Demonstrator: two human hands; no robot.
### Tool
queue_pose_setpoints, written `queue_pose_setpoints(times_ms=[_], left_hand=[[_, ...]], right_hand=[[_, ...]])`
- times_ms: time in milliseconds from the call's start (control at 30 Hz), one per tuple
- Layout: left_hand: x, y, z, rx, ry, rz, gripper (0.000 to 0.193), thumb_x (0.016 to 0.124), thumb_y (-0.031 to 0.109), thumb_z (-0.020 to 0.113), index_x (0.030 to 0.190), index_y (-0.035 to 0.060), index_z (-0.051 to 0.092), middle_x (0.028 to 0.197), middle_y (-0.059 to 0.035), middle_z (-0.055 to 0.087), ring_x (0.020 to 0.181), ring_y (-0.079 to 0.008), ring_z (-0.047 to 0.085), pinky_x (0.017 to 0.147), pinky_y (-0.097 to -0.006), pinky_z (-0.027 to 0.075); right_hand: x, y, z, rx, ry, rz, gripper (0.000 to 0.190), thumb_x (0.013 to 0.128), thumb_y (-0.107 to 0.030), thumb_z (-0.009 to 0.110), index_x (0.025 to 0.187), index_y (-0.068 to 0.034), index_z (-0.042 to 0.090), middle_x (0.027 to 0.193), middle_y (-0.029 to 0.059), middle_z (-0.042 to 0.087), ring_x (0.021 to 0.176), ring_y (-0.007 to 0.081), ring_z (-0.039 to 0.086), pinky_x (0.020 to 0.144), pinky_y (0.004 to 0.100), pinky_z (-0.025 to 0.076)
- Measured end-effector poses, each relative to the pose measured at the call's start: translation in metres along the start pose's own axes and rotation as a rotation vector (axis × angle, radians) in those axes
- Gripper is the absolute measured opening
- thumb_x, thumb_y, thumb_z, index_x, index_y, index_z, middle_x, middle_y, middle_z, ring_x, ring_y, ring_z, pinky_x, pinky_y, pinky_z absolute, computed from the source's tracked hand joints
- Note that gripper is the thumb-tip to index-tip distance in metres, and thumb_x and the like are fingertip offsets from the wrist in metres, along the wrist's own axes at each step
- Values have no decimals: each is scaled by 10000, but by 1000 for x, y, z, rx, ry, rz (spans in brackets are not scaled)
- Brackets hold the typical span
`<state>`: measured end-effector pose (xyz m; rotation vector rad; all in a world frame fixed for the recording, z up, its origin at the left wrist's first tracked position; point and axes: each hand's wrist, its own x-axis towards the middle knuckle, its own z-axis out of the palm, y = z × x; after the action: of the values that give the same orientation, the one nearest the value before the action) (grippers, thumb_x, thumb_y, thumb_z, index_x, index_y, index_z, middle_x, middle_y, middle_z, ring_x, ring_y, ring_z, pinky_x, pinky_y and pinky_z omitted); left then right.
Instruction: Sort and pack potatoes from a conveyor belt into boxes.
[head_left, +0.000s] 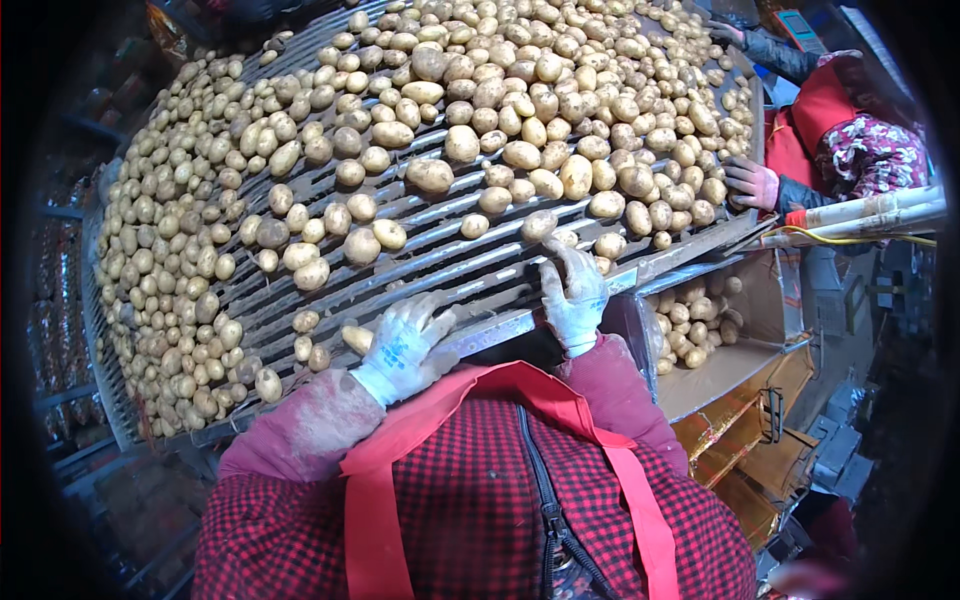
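Observation:
Potatoes (430, 175), many of them soil-marked, lie across a sloping bed of metal slats (442, 255) before me. My left hand (405, 346), in a dusty white knit glove with blue print, rests at the bed's near edge. Its fingers are apart, and a potato (356, 339) sits against its left side, partly hidden. My right hand (574, 294), gloved alike, is at the metal front rail (491, 335) with its fingers spread. Its fingertips are close beneath a potato (538, 225); whether they touch is unclear. Neither hand grips anything.
On the right, another person's gloved hand (752, 184) touches the bed's side near the potatoes. Below my right side, a lined bin (720, 375) holds more potatoes. White pipes (862, 217) jut out at the right. Small potatoes pile along the bed's left rim (105, 360).

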<state>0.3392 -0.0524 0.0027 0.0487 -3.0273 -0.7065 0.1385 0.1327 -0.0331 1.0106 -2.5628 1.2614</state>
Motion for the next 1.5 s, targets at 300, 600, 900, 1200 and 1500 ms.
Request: queue_pose_setpoints(times_ms=[300, 600, 900, 1200, 1500], left_hand=[[162, -113, -4, 282, 204, -112, 829, 754, 298, 779, 1477, 153, 401, 1290, -156, 531, 1204, -338, 498, 935, -499, 433], [182, -60, -30, -517, 209, 109, 636, 898, 500, 663, 1343, 56, 568, 1241, -205, 614, 1182, -379, 563, 1038, -450, 427], [219, -104, -10, 252, 163, -40, 631, 768, 288, 773, 1342, 168, 541, 1369, -153, 461, 1240, -385, 447, 959, -531, 444], [226, -98, -44, -439, 199, -21, 436, 827, 205, 718, 1237, 86, 630, 1271, -164, 609, 1188, -340, 590, 1024, -420, 466], [318, -180, -86, 335, 183, -277, 665, 776, 266, 769, 1394, 169, 546, 1448, -184, 473, 1326, -374, 445, 1119, -457, 377]], right_hand=[[5, -8, -5, 36, -46, 74, 257, 876, -111, 635, 1122, -51, 685, 1035, 137, 705, 1003, 318, 659, 913, 409, 500], [38, -17, -3, 778, -145, 413, 703, 980, -519, 557, 1500, -87, 365, 1367, 160, 561, 1132, 266, 626, 905, 412, 554], [90, -17, 19, 1931, -232, 906, 646, 997, -559, 453, 1402, -57, 493, 1291, 188, 617, 1173, 383, 618, 876, 527, 556], [102, 10, 42, 1888, -502, 791, 694, 973, -397, 559, 1573, -213, 264, 1485, 210, 421, 1209, 365, 566, 952, 555, 530], [103, 20, 42, 1988, -385, 839, 695, 969, -350, 591, 1558, -163, 274, 1403, 213, 510, 1148, 398, 627, 905, 563, 573]])
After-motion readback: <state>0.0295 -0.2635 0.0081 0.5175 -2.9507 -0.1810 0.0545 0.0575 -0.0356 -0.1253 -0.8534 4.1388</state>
